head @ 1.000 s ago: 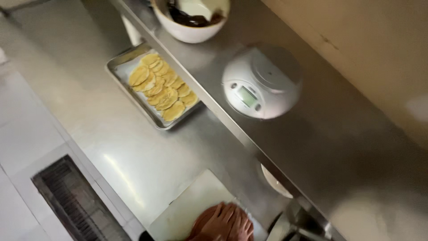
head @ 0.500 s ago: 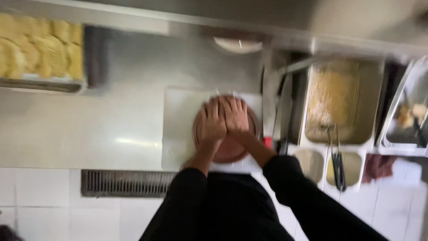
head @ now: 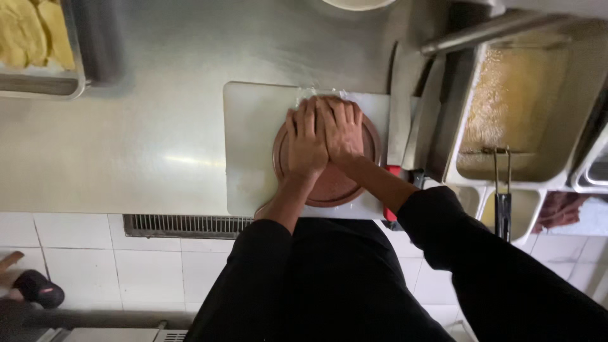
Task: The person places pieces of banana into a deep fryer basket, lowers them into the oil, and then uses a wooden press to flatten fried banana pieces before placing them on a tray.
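Note:
Both of my hands press flat on a round brown wooden disc (head: 332,185) that lies on a white cutting board (head: 253,145) on the steel counter. My left hand (head: 305,140) lies palm down on the disc's left half. Beside it, slightly overlapping, my right hand (head: 342,130) lies flat with fingers together. A bit of clear plastic film (head: 307,92) shows past the fingertips. What is under the disc is hidden.
A metal tray (head: 38,85) of flat yellow pieces sits at the far left. Two large knives (head: 411,107) lie right of the board. Steel containers (head: 525,95) with tongs (head: 501,183) stand at the right. A floor drain grate (head: 183,225) runs below the counter edge.
The view has swung from the tray and scale down onto the board. My hands stay pressed on the disc, now seen closer and centred.

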